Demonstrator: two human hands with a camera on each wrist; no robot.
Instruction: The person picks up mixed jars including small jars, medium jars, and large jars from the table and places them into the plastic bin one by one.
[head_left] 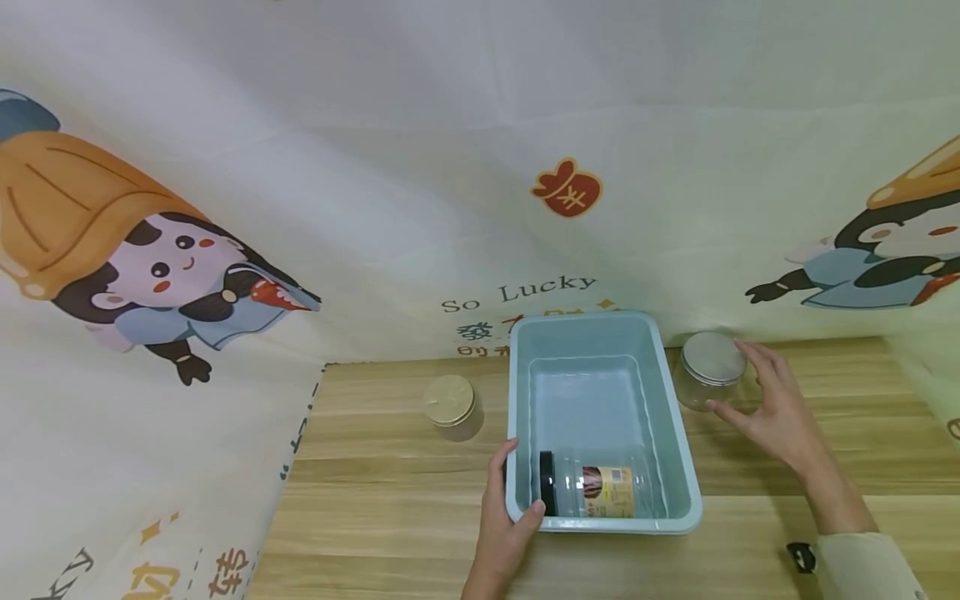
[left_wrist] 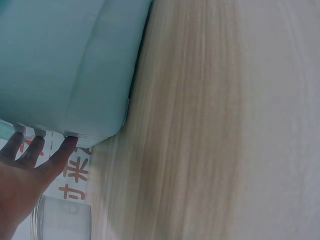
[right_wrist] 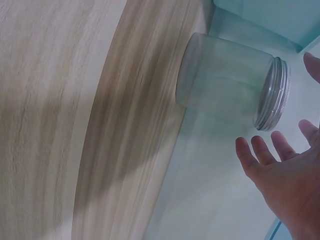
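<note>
Wooden table (head_left: 390, 500), silver-lidded jar (head_left: 708, 371) just beside open right hand (head_left: 772, 408).

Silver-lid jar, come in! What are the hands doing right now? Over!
Right hand open beside silver-lid jar, not gripping. Left hand holds blue bin rim. Black-lid jar lying inside bin. Nothing blocking.

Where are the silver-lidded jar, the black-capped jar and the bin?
silver-lidded jar (head_left: 711, 358), head view, on its metal lid
black-capped jar (head_left: 600, 492), head view, on its clear labelled side, lying in the bin
light blue bin (head_left: 678, 433), head view, on its right rim
</note>
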